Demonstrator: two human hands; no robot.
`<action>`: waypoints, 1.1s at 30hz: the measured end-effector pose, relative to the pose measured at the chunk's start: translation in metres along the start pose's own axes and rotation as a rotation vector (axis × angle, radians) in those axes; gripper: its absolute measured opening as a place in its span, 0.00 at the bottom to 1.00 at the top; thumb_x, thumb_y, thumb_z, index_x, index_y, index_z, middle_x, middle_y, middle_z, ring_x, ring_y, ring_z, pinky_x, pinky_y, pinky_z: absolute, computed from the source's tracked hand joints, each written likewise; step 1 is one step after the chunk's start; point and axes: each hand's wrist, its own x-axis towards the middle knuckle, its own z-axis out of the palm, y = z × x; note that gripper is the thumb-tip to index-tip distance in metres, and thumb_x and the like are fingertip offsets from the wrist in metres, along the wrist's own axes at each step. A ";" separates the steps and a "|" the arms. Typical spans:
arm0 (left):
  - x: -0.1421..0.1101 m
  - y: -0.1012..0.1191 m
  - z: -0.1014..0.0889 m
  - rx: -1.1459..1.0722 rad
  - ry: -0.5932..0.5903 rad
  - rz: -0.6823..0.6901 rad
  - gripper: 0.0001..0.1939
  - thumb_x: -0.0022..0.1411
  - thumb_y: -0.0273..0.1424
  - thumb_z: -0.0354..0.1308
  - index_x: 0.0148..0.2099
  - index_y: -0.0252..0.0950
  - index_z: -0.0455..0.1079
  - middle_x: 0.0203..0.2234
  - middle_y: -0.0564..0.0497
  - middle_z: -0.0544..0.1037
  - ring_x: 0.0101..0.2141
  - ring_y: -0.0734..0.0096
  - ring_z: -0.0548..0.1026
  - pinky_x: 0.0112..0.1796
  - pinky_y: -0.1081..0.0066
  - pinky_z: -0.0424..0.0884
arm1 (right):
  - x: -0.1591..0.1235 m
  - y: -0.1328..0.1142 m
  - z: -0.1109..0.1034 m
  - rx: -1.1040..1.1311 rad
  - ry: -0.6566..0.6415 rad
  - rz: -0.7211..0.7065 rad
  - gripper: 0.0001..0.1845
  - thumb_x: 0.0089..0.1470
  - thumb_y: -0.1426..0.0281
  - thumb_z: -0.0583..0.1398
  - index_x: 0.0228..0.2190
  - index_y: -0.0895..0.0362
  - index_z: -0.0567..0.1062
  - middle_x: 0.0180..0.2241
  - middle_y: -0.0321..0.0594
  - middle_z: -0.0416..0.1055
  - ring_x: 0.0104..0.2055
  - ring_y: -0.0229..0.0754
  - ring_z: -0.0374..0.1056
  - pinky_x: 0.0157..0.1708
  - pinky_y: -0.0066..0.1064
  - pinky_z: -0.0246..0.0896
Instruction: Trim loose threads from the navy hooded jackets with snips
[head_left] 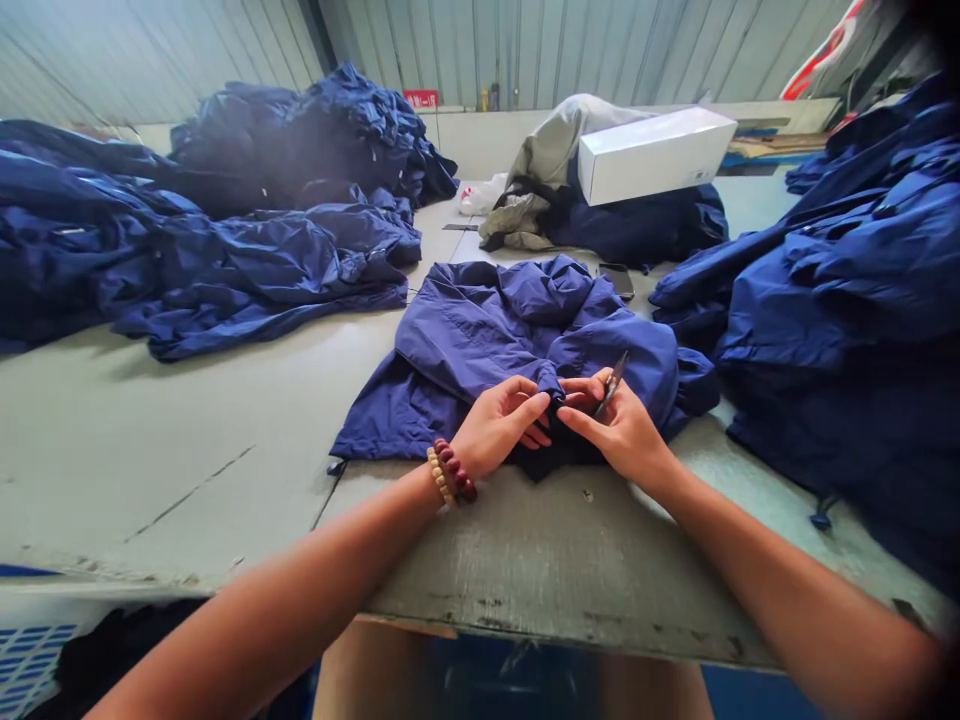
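A navy blue jacket [480,340] lies bunched on the table in front of me, a cord end showing at its lower left corner. My left hand [506,425], with two bead bracelets [450,472] at the wrist, pinches a fold of the cloth near the jacket's front edge. Close beside it, my right hand [619,425] grips the same fold between thumb and fingers. Dark thread snips [613,385] are tucked in that right hand, blades pointing up and away from the cloth. The detail between the fingertips is partly hidden.
Piles of navy garments lie on the left [247,250] and the right [847,300] of the table [187,440]. A white box [656,155] rests on clothing at the back. Behind the jacket is a phone [616,280]. A blue-and-white basket [34,655] stands below the table edge.
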 end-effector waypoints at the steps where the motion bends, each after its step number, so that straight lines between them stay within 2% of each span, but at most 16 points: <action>1: -0.002 0.001 0.000 0.004 0.006 0.004 0.24 0.66 0.51 0.67 0.46 0.37 0.68 0.31 0.52 0.80 0.27 0.69 0.83 0.28 0.73 0.79 | -0.001 -0.002 0.001 0.004 0.008 -0.001 0.33 0.54 0.48 0.74 0.35 0.49 0.58 0.51 0.44 0.81 0.46 0.45 0.79 0.48 0.41 0.76; 6: -0.005 0.005 0.002 0.005 0.037 0.006 0.21 0.67 0.49 0.66 0.43 0.36 0.70 0.28 0.53 0.78 0.25 0.71 0.81 0.26 0.74 0.76 | -0.001 -0.008 -0.003 -0.071 0.099 -0.019 0.29 0.59 0.48 0.71 0.33 0.49 0.59 0.42 0.42 0.83 0.43 0.47 0.80 0.48 0.43 0.76; 10: -0.005 0.009 -0.004 -0.107 0.089 -0.019 0.15 0.65 0.43 0.68 0.42 0.37 0.73 0.29 0.53 0.78 0.26 0.73 0.78 0.22 0.76 0.71 | 0.000 -0.013 -0.007 -0.169 0.164 -0.023 0.29 0.59 0.47 0.70 0.32 0.48 0.58 0.35 0.39 0.82 0.32 0.44 0.76 0.37 0.40 0.75; 11: -0.005 0.010 -0.006 -0.176 0.110 -0.033 0.14 0.64 0.40 0.68 0.43 0.37 0.73 0.32 0.52 0.79 0.28 0.72 0.79 0.25 0.75 0.74 | -0.001 -0.014 -0.008 -0.183 0.177 -0.027 0.30 0.59 0.47 0.70 0.32 0.48 0.58 0.34 0.39 0.81 0.31 0.44 0.75 0.35 0.40 0.75; 13: -0.004 0.011 -0.009 -0.339 0.141 -0.068 0.10 0.64 0.35 0.68 0.44 0.37 0.73 0.38 0.50 0.82 0.35 0.70 0.82 0.37 0.69 0.83 | -0.001 -0.017 -0.007 -0.204 0.194 -0.042 0.30 0.59 0.47 0.70 0.31 0.48 0.57 0.35 0.39 0.82 0.32 0.45 0.76 0.36 0.41 0.76; 15: -0.003 0.010 -0.011 -0.467 0.146 -0.107 0.07 0.66 0.31 0.66 0.44 0.38 0.72 0.43 0.48 0.83 0.42 0.67 0.83 0.50 0.61 0.83 | -0.002 -0.018 -0.006 -0.220 0.164 -0.044 0.30 0.58 0.48 0.71 0.32 0.48 0.58 0.38 0.41 0.83 0.37 0.47 0.79 0.41 0.44 0.79; 17: -0.003 0.009 -0.012 -0.532 0.140 -0.139 0.04 0.68 0.30 0.63 0.44 0.39 0.71 0.45 0.47 0.84 0.45 0.66 0.84 0.55 0.59 0.81 | -0.003 -0.017 -0.005 -0.199 0.092 -0.021 0.29 0.57 0.50 0.72 0.32 0.49 0.58 0.41 0.43 0.84 0.42 0.49 0.81 0.46 0.46 0.80; 19: -0.002 0.008 -0.014 -0.543 0.129 -0.166 0.03 0.70 0.32 0.61 0.45 0.39 0.72 0.45 0.46 0.85 0.45 0.66 0.84 0.54 0.61 0.81 | -0.002 -0.016 -0.004 -0.146 0.037 0.017 0.31 0.55 0.51 0.74 0.32 0.49 0.58 0.43 0.44 0.84 0.43 0.50 0.82 0.48 0.47 0.81; 22: -0.001 0.009 -0.015 -0.514 0.107 -0.192 0.08 0.69 0.36 0.59 0.46 0.38 0.74 0.43 0.45 0.85 0.41 0.63 0.85 0.48 0.60 0.83 | 0.001 -0.017 -0.006 -0.006 0.002 0.117 0.35 0.51 0.51 0.76 0.32 0.49 0.56 0.39 0.41 0.83 0.40 0.47 0.81 0.46 0.46 0.81; 26: -0.001 0.015 -0.014 -0.427 0.099 -0.144 0.09 0.63 0.39 0.62 0.40 0.39 0.75 0.37 0.47 0.85 0.39 0.59 0.84 0.43 0.58 0.83 | 0.001 -0.028 -0.012 0.237 -0.128 0.268 0.36 0.48 0.57 0.77 0.33 0.49 0.55 0.35 0.34 0.78 0.36 0.42 0.76 0.44 0.41 0.78; 30: -0.006 0.019 -0.007 -0.343 -0.037 -0.120 0.17 0.62 0.48 0.61 0.34 0.38 0.74 0.33 0.45 0.85 0.43 0.51 0.85 0.44 0.56 0.82 | -0.004 -0.043 -0.014 0.334 -0.179 0.266 0.32 0.49 0.57 0.75 0.33 0.49 0.56 0.30 0.31 0.67 0.30 0.39 0.64 0.33 0.33 0.68; 33: -0.009 0.019 -0.004 -0.381 -0.061 -0.120 0.16 0.60 0.46 0.62 0.31 0.39 0.73 0.29 0.46 0.83 0.40 0.53 0.84 0.42 0.56 0.82 | -0.006 -0.050 -0.012 0.364 -0.171 0.277 0.30 0.46 0.56 0.74 0.33 0.49 0.57 0.29 0.31 0.61 0.29 0.39 0.60 0.29 0.32 0.63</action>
